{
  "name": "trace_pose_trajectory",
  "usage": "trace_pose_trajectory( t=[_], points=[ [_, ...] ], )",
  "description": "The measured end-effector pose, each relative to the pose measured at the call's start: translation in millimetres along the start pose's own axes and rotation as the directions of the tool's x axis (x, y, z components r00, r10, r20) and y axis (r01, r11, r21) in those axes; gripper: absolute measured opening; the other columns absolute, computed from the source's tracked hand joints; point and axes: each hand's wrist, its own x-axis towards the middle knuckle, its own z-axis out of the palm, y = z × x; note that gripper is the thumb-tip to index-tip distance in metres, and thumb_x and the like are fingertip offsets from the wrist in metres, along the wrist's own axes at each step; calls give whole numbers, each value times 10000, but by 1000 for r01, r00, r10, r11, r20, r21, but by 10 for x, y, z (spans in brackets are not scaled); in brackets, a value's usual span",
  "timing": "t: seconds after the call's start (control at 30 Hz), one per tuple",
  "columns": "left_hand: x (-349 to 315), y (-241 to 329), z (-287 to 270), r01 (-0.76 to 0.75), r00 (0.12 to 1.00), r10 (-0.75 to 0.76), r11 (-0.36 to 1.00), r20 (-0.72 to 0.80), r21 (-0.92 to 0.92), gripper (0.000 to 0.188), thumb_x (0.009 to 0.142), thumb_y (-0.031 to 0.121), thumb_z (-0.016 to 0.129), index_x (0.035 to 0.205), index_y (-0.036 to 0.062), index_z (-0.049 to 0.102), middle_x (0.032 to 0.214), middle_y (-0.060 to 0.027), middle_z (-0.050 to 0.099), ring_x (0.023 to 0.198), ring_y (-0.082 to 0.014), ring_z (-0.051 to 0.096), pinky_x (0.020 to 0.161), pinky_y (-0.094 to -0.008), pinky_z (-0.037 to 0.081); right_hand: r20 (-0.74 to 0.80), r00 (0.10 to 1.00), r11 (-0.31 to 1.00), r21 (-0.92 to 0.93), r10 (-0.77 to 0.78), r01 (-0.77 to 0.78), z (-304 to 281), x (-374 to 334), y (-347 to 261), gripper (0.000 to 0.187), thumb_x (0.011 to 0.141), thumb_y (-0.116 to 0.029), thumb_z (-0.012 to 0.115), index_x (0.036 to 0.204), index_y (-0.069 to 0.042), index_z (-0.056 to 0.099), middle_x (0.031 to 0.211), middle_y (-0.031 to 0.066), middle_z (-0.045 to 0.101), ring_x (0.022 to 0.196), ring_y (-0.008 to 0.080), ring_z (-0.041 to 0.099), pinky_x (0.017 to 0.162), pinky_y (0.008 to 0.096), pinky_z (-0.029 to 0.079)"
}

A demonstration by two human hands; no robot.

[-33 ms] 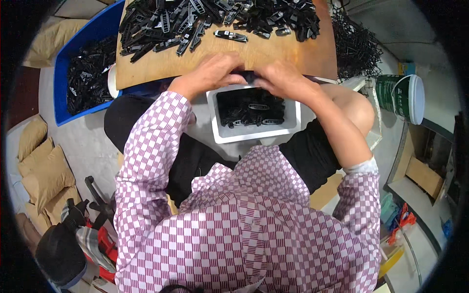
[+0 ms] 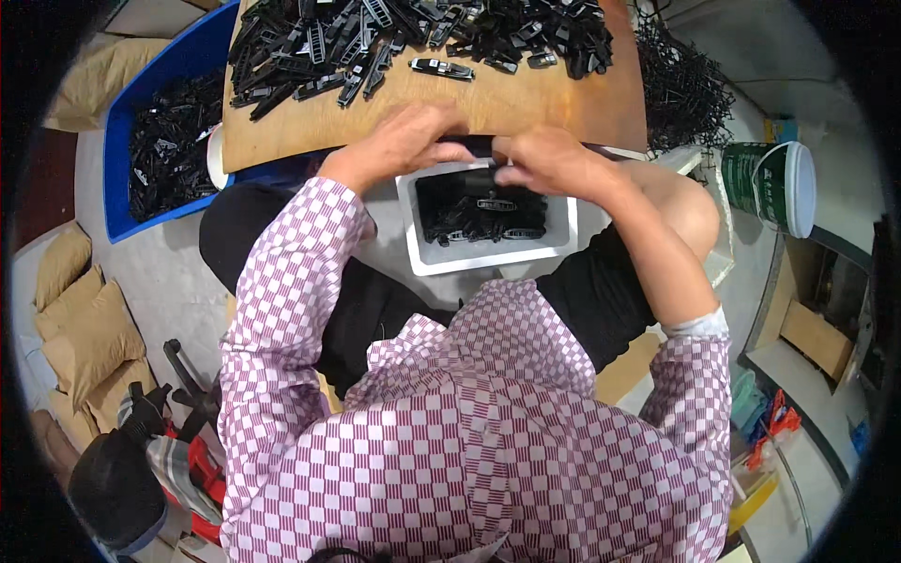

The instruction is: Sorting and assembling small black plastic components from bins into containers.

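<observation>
My left hand (image 2: 419, 141) is at the near edge of the wooden tabletop (image 2: 554, 113), fingers curled and thumb pointing right; what it grips, if anything, is hidden. A short gap to the right, my right hand (image 2: 544, 161) is closed over the far side of a white box (image 2: 488, 263), its fingertips turned inward. I cannot make out what is in it. Black plastic parts (image 2: 483, 220) with some grey pieces lie in the box, below and between both hands. Beyond my hands, one black and silver part (image 2: 442, 69) lies apart on the tabletop.
A heap of similar black parts (image 2: 347, 47) covers the table's far side. On the left stands a blue bin (image 2: 117, 188) of black pieces. Thin black parts (image 2: 685, 89) are piled at right, near a green bucket (image 2: 765, 188). Tan cushion-like packages (image 2: 103, 342) lie left.
My right hand has moved slightly right, widening the gap to my left hand. The dark piece that showed between them is no longer clear there. My left hand has barely moved.
</observation>
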Motion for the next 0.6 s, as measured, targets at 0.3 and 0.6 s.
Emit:
trace_pose_trajectory(
  t=[0.3, 0.6],
  points=[
    [274, -271, -32, 362, 891, -216, 869, -400, 337, 267, 842, 196, 673, 1056, 52, 608, 1033, -135, 587, 910, -353, 625, 773, -444, 522, -323, 946, 847, -498, 20, -188, -239, 313, 598, 310, 800, -78, 659, 1087, -70, 539, 1006, 135, 548, 898, 347, 617, 780, 415, 523],
    [206, -106, 83, 266, 948, -200, 925, -246, 272, 208, 835, 158, 681, 1014, 71, 621, 981, -116, 604, 850, -337, 645, 730, -435, 526, -536, 842, 994, 108, 61, -3, -37, 306, 627, 230, 829, -103, 648, 1041, -56, 571, 971, 125, 587, 892, 337, 606, 785, 394, 517]
  ],
)
